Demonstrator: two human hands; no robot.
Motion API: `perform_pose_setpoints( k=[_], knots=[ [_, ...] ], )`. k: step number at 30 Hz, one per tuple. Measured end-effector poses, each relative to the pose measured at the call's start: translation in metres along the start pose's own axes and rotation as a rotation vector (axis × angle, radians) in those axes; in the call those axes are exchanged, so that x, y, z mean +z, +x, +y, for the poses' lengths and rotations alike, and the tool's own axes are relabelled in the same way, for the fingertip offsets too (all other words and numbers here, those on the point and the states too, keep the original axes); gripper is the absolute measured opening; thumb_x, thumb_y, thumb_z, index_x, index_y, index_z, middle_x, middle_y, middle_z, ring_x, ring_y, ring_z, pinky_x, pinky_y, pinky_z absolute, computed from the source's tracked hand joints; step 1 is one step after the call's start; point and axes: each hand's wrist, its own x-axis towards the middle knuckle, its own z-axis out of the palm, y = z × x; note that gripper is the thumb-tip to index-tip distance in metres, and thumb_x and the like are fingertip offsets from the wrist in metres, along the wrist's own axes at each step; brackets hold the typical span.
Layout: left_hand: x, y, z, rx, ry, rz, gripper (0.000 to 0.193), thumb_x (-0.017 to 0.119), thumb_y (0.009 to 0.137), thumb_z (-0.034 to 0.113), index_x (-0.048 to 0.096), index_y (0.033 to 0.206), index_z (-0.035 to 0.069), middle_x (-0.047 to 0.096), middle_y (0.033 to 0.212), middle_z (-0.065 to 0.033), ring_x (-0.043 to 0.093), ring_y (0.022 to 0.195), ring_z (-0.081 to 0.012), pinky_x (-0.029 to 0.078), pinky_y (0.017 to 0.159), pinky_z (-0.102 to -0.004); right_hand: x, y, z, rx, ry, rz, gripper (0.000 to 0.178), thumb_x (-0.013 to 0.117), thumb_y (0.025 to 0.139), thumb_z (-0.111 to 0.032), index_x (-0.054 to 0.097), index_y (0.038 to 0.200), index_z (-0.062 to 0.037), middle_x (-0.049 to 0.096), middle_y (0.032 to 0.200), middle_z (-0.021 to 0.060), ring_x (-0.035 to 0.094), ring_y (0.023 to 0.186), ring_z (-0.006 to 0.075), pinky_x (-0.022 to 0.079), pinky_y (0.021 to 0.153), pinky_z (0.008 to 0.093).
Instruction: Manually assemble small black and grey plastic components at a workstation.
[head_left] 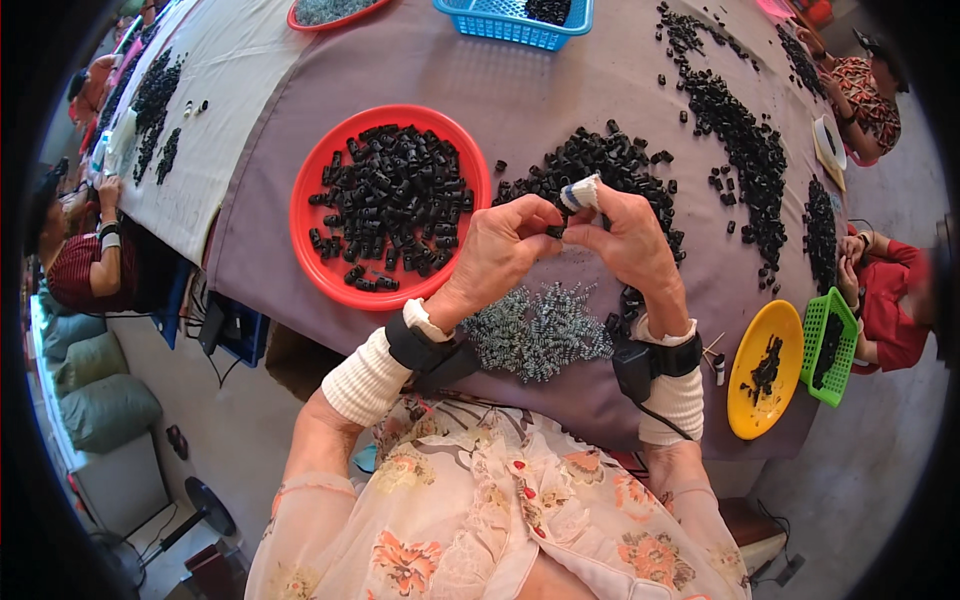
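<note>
My left hand and my right hand meet above the table, fingertips pinched together on a small black part held between them. The right index finger wears a white and blue wrap. Both wrists carry black bands over white cuffs. Just below the hands lies a heap of small metal springs. A red round plate with several small black parts sits to the left of my hands. A loose pile of black parts lies just beyond my hands on the grey-purple cloth.
A blue basket and another red plate stand at the far edge. A long trail of black parts runs on the right. A yellow plate and green basket sit at right. Other people sit at left and right.
</note>
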Motion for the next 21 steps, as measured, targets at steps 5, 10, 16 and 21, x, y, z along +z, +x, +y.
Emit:
perform_pose_setpoints(
  k=[5, 10, 16, 21],
  knots=[
    [0.001, -0.001, 0.001, 0.038, 0.103, 0.025, 0.023, 0.064, 0.078, -0.004, 0.064, 0.102, -0.002, 0.067, 0.087, -0.0025, 0.060, 0.081, -0.0058, 0.050, 0.073, -0.0218, -0.001, 0.002, 0.002, 0.055, 0.031, -0.039, 0.029, 0.069, 0.069, 0.002, 0.057, 0.096, 0.0000, 0.063, 0.069, 0.0071, 0.059, 0.063, 0.0107, 0.048, 0.060, 0.0271],
    [-0.005, -0.001, 0.000, -0.082, -0.032, -0.084, 0.020, 0.063, 0.083, 0.000, 0.062, 0.103, -0.002, 0.066, 0.086, -0.0032, 0.062, 0.079, -0.0077, 0.051, 0.071, -0.0227, 0.000, 0.003, 0.014, 0.107, 0.197, -0.065, 0.029, 0.072, 0.070, 0.000, 0.058, 0.095, -0.0010, 0.063, 0.070, 0.0024, 0.057, 0.066, 0.0065, 0.047, 0.061, 0.0247],
    [-0.006, 0.000, -0.003, -0.105, -0.162, -0.101, 0.018, 0.062, 0.086, 0.002, 0.060, 0.103, -0.003, 0.066, 0.089, -0.0046, 0.064, 0.079, -0.0100, 0.052, 0.070, -0.0240, 0.003, 0.003, 0.018, 0.118, 0.305, -0.102, 0.024, 0.072, 0.072, 0.001, 0.061, 0.093, -0.0005, 0.063, 0.073, -0.0005, 0.056, 0.068, 0.0050, 0.047, 0.062, 0.0233],
    [-0.005, 0.001, -0.001, -0.093, -0.168, -0.072, 0.018, 0.063, 0.086, 0.002, 0.059, 0.104, -0.002, 0.066, 0.090, -0.0046, 0.064, 0.079, -0.0100, 0.052, 0.070, -0.0239, 0.002, -0.001, 0.019, 0.214, 0.488, -0.058, 0.016, 0.068, 0.077, 0.001, 0.062, 0.091, 0.0009, 0.063, 0.077, -0.0023, 0.056, 0.072, 0.0044, 0.047, 0.064, 0.0218]
  ],
)
